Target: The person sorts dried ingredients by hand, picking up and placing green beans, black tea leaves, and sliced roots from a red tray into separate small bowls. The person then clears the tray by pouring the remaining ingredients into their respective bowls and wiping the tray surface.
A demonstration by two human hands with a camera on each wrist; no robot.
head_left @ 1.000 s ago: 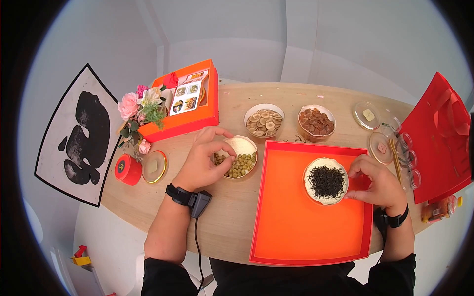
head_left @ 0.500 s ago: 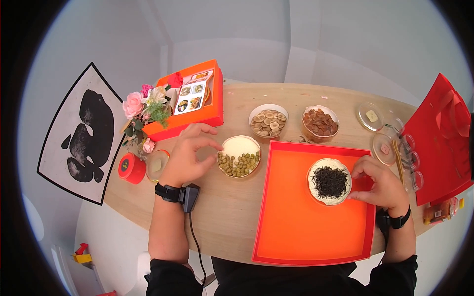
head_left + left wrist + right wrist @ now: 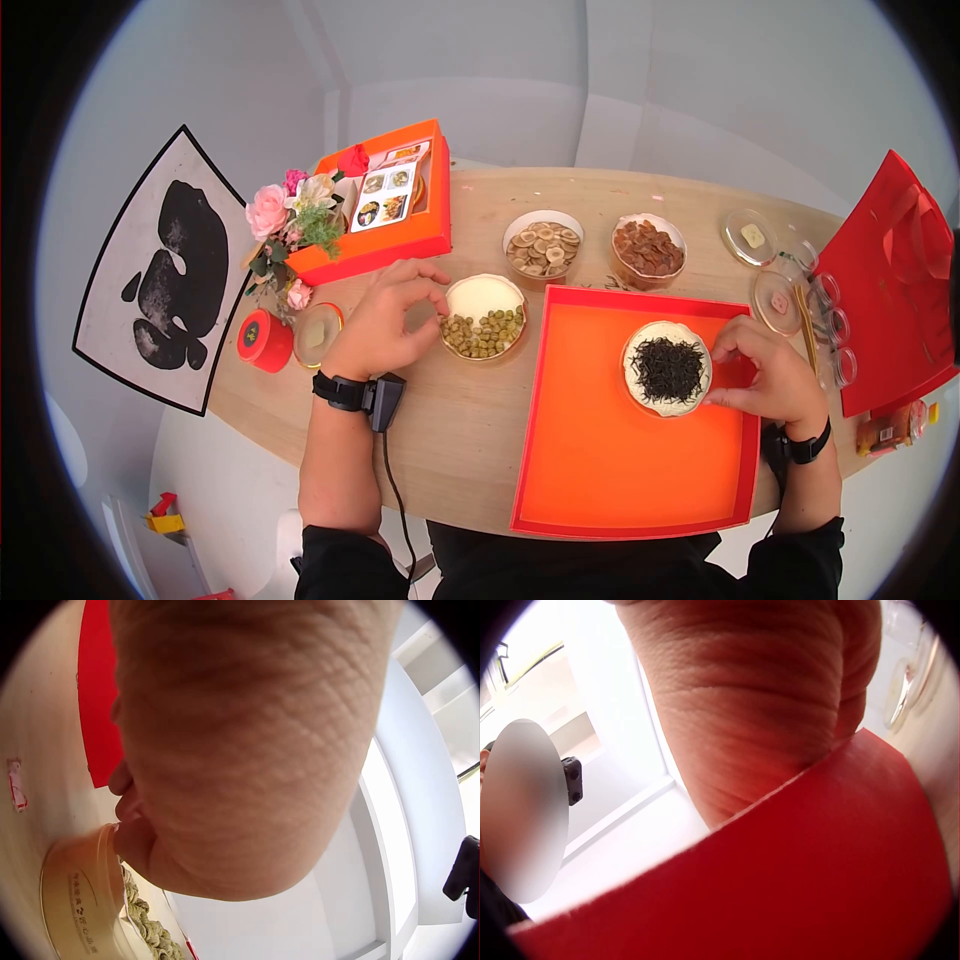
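A round paper tub of green rolled buds (image 3: 485,335) stands on the table, left of the orange tray. My left hand (image 3: 385,320) is at its left side, with thumb and index finger curved against the rim. In the left wrist view fingertips overlap the edge of the printed tub (image 3: 82,896). A second tub, holding dark thin tea leaves (image 3: 668,370), sits inside the red-edged orange tray (image 3: 620,470). My right hand (image 3: 765,370) curls thumb and fingers round its right side. In the right wrist view a red wall (image 3: 780,877) hides the fingers.
Tubs of pale dried slices (image 3: 543,248) and brown dried pieces (image 3: 648,248) stand behind. Back left is an orange box (image 3: 370,245) with flowers (image 3: 300,215); a red tin (image 3: 265,340) sits below. Clear lids (image 3: 750,237), wooden sticks (image 3: 805,320) and a red bag (image 3: 890,300) are at right.
My left hand has moved left from over the green buds to the tub's left rim, and its thumb has closed in toward the rim. The right hand stays at the tea-leaf tub.
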